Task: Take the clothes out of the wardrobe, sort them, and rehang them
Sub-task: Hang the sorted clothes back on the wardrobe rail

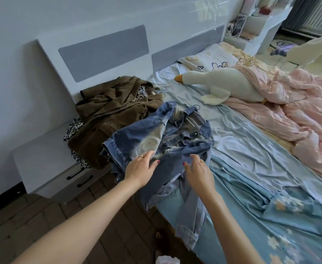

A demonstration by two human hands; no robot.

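Note:
A faded blue denim jacket (162, 138) lies crumpled on the bed's near left corner, one sleeve hanging over the edge. My left hand (140, 168) rests on its lower part with fingers spread. My right hand (198, 172) hovers just right of it over the denim, fingers relaxed and slightly bent. Behind the jacket a brown corduroy coat (108, 115) is heaped over a black-and-white patterned garment (74, 128), partly on the nightstand. Thin wire hangers (200, 109) poke out near the jacket's collar.
The bed has a light blue sheet (242, 149), a pink quilt (299, 111) bunched at the right and a white goose plush (223, 80). A white nightstand (47, 164) with drawers stands left, the headboard (103, 54) behind. Dark wood floor (42, 216) below.

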